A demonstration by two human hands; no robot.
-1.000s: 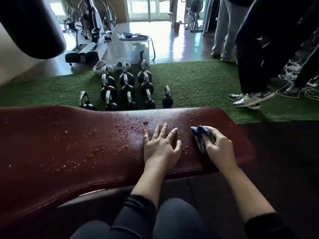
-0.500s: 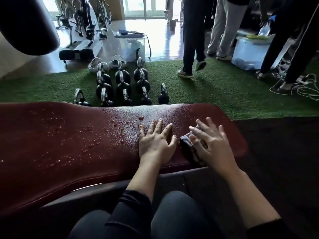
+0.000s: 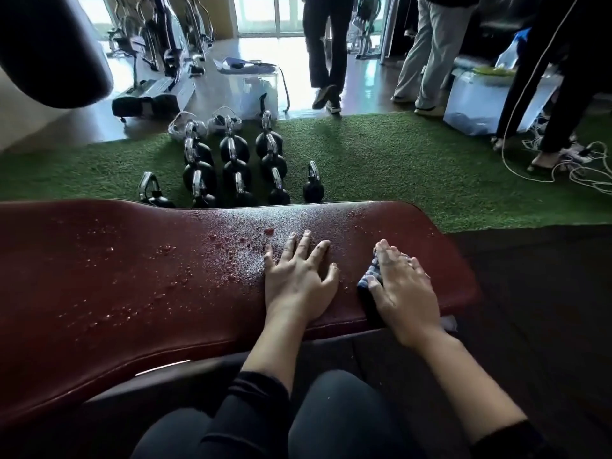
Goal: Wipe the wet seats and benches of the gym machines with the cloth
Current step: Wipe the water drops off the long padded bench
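In the head view, a long padded dark-red vinyl bench (image 3: 132, 286) is seen lying crosswise, and it serves as the surface. Water droplets (image 3: 228, 256) are scattered over its middle and left part. The left hand (image 3: 298, 279) is laid flat on the surface near its right end, fingers straight and spread, nothing held. Just beside it, the right hand (image 3: 405, 293) is pressed with extended fingers onto a crumpled blue-and-white checked cloth (image 3: 371, 276), which lies at the near edge of the surface by its right end; the cloth is mostly covered, so its full extent cannot be told. Black kettlebells with silver handles (image 3: 231, 164) are lined up on green artificial turf (image 3: 381, 160) beyond the far edge. Legs of standing people (image 3: 323, 54) are seen further back.
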